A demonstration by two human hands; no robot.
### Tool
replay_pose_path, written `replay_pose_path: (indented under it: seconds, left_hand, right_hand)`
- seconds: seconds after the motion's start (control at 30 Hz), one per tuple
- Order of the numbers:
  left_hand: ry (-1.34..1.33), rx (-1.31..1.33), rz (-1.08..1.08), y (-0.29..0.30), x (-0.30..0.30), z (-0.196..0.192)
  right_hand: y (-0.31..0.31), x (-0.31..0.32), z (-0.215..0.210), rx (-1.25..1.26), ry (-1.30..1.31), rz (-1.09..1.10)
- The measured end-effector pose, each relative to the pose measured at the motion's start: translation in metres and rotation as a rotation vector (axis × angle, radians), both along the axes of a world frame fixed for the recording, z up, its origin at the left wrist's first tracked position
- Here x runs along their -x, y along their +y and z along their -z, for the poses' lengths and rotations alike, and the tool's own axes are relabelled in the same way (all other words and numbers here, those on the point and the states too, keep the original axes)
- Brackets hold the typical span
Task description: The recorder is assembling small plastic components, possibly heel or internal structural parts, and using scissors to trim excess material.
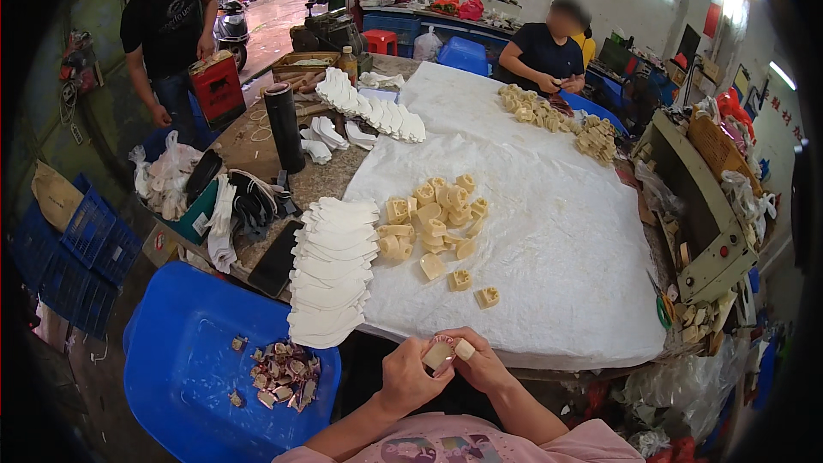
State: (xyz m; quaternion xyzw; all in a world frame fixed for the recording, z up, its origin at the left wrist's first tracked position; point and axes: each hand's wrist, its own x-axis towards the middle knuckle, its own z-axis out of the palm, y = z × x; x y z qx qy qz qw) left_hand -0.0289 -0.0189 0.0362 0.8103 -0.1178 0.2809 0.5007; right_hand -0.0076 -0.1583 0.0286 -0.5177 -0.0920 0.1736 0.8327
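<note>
My left hand (410,373) and my right hand (482,364) meet just below the near table edge. Together they grip one small cream block (442,353) with a pinkish strip on it. Just beyond my hands, on the white sheet (557,240), lies a loose pile of similar cream blocks (433,227). A fanned stack of white flat cut pieces (330,270) lies left of that pile, at the sheet's edge.
A blue tub (184,360) at my lower left holds brownish scraps (281,373). A black cylinder (284,127), more white pieces (373,107) and a phone (276,259) lie on the table's left. A seated person (549,47) handles another block pile (557,120); a standing person (167,26) is far left.
</note>
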Motion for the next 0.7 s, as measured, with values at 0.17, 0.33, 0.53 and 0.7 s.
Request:
replay_pose_path:
  seconds: [0.17,0.33,0.53,0.7]
  left_hand:
    - [-0.004,-0.004,-0.051,-0.004,0.003,0.006]
    - [-0.021,-0.070,-0.072,-0.002,-0.003,0.004]
    - [-0.015,-0.066,-0.082,-0.002,-0.001,0.004]
    - [-0.037,-0.023,-0.104,-0.007,0.001,0.004]
  right_hand:
    - [0.008,0.006,0.014,0.250,-0.037,0.076]
    - [0.008,0.002,0.017,0.440,-0.206,0.181]
    - [0.010,0.005,0.000,-0.030,0.064,0.045]
    - [0.010,0.007,0.012,0.193,-0.083,0.154]
